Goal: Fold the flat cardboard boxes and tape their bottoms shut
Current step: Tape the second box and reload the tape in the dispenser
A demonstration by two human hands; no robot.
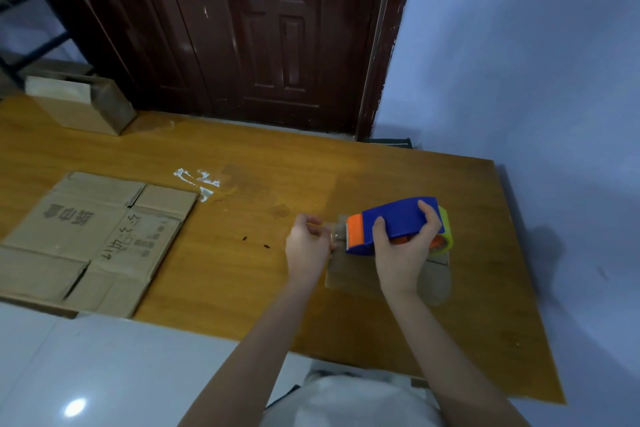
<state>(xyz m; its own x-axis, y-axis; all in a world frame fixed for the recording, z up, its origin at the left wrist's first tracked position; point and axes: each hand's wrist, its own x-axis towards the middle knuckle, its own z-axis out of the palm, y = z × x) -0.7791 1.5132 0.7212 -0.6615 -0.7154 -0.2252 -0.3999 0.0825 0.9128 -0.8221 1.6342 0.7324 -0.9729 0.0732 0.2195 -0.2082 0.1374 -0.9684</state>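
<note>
- The desk [242, 288] is a wide wooden board under both your hands, with its far edge at a dark door [263, 28].
- The flat box [90, 239] lies unfolded on the desk, well to the left of your left fingers; its near edge hangs a little over the desk's front edge. Its printed side faces up, with handwriting on the middle panel.
- A made-up box [83, 104] stands at the far left corner of the desk, well beyond and to the left of both hands.
- A small cardboard piece [356, 274] lies flat on the desk right under your hands.
- The tape gun [398, 222], blue with an orange front, sits over that cardboard piece with its roll at the right end. Its orange front points toward your left hand.
- Your right hand [403, 253] grips the tape gun, thumb on the near side and fingers [427, 215] curled over its top.
- Your left hand [306, 246] sits just left of the orange front, fingertips pinched together at the tape end [337, 234]; the clear strip itself is hard to make out.
- White tape scraps [199, 180] stick to the desk beyond and left of your left fingers, beside the flat box's far corner.
</note>
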